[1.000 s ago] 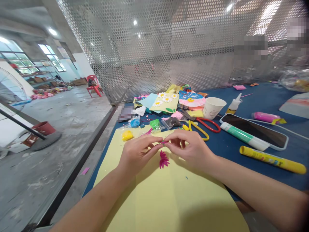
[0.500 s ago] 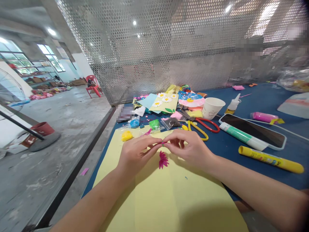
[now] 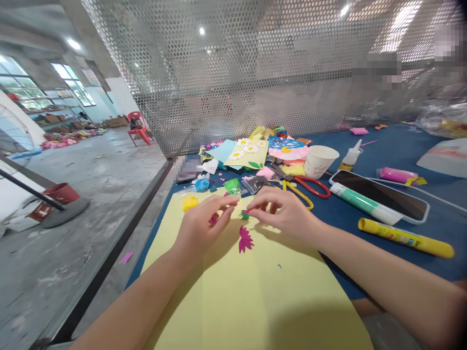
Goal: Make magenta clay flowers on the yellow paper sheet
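Note:
My right hand (image 3: 282,214) pinches a small magenta bit of modelling clay (image 3: 245,212) between thumb and forefinger. Just by those fingertips is a small green clay piece (image 3: 244,216); whether it is held or lies on the paper I cannot tell. My left hand (image 3: 199,226) has its thumb and forefinger tips parted, with a magenta clay lump (image 3: 214,219) showing inside the curled fingers. Below both hands, a fan of pointed magenta clay petals (image 3: 245,239) lies on the pale yellow paper (image 3: 233,296).
Yellow clay (image 3: 189,203), blue clay (image 3: 202,183) and bagged green clay (image 3: 232,186) lie beyond my hands. Red-handled scissors (image 3: 314,187), a paper cup (image 3: 321,160), a phone (image 3: 383,194) and a yellow glue tube (image 3: 404,238) are on the right. A perforated metal panel (image 3: 237,73) stands behind.
My hands have come apart from a shared pinch. The left has drawn back leftward with its thumb and forefinger opened; the right still pinches the magenta bit.

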